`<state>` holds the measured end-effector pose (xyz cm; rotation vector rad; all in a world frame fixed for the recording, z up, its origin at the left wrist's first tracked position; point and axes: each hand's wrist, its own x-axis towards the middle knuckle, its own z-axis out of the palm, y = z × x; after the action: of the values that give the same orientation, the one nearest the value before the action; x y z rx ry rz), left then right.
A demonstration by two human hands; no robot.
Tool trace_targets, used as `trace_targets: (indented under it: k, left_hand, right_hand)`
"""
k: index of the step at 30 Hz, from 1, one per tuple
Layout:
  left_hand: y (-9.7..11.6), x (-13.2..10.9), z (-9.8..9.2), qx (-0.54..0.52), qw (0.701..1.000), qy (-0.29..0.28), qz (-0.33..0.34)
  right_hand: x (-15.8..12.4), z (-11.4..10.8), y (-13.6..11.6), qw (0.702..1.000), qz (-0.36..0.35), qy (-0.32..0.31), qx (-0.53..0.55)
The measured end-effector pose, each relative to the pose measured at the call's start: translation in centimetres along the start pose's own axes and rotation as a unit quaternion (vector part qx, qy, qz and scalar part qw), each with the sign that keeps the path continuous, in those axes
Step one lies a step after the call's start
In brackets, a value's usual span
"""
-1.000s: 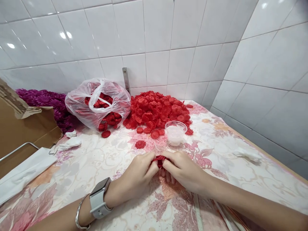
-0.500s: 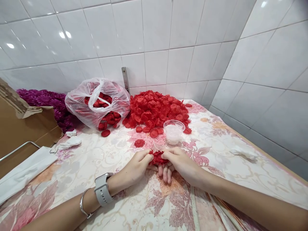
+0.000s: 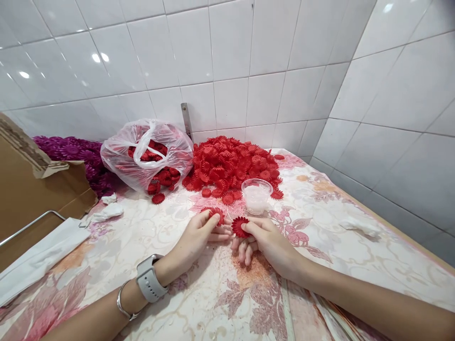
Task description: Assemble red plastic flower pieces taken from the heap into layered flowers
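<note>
My left hand [image 3: 199,233] pinches a red artificial flower head [image 3: 218,216] between thumb and fingers, just above the table. More red shows beside its thumb; whether that is a second flower head I cannot tell. My right hand [image 3: 267,240] grips another red flower head [image 3: 239,227], its toothed rim facing up, with the other fingers curled underneath. A small gap separates the two hands. Just beyond them stands a clear plastic cup [image 3: 256,199] with a whitish, translucent substance inside. A large heap of red flower heads [image 3: 231,163] lies behind the cup.
A tied plastic bag [image 3: 117,156] of red flower heads sits left of the heap, beside purple flowers [image 3: 71,150]. A cardboard box [image 3: 53,189] and white cloth [image 3: 39,263] are at left. Crumpled white scraps [image 3: 106,213] lie nearby. Tiled walls [image 3: 231,57] bound the table.
My hands have moved apart, left hand going left and slightly away from me. The red flower heads, pressed together between them before, are now held separately. The view has shifted slightly.
</note>
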<state>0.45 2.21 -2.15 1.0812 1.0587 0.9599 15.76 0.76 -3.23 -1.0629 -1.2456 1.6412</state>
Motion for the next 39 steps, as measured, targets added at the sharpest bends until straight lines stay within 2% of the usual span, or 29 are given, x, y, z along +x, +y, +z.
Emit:
trace_targets:
  k: [6, 10, 12, 15, 17, 20, 23, 25, 28, 34, 39]
  left_hand:
    - [2.0, 1.5, -2.8, 0.119, 0.982, 0.123, 0.077]
    - [1.8, 2.5, -4.2, 0.215, 0.958, 0.112, 0.153]
    - [1.7, 2.5, -4.3, 0.254, 0.938, 0.126, 0.200]
    - [1.8, 1.8, -3.5, 0.323, 0.891, 0.161, 0.276]
    - [1.8, 1.0, -2.5, 0.348, 0.881, 0.116, 0.298]
    - [1.3, -0.1, -1.1, 0.313, 0.913, -0.002, 0.263]
    - [0.4, -0.6, -0.3, 0.231, 0.951, -0.051, 0.199]
    - [0.0, -0.6, -0.2, 0.173, 0.968, -0.052, 0.175]
    - [-0.2, -0.8, -0.2, 0.130, 0.974, -0.043, 0.183]
    - [-0.1, -1.3, 0.0, 0.149, 0.962, -0.038, 0.227]
    - [-0.3, -1.6, 0.2, 0.136, 0.964, -0.031, 0.227]
  right_hand:
    - [-0.6, 0.1, -0.2, 0.998, -0.039, -0.031, -0.048]
    - [-0.5, -0.2, -0.5, 0.997, -0.044, -0.019, -0.056]
    - [-0.3, -0.4, -0.6, 0.998, -0.039, -0.017, -0.042]
    - [-0.1, -0.5, -0.7, 0.999, -0.023, -0.022, -0.028]
    - [0.0, -0.5, -0.7, 0.999, -0.014, -0.039, -0.030]
    - [0.0, -0.5, -0.6, 0.996, -0.022, -0.075, -0.030]
    - [0.0, -0.4, -0.4, 0.995, -0.044, -0.085, -0.028]
    - [0.1, -0.3, -0.3, 0.995, -0.050, -0.083, -0.028]
    - [0.1, -0.3, -0.2, 0.995, -0.055, -0.076, -0.032]
    - [-0.3, -0.3, -0.5, 0.995, -0.069, -0.045, -0.048]
    - [-0.6, -0.2, -1.1, 0.993, -0.057, -0.032, -0.094]
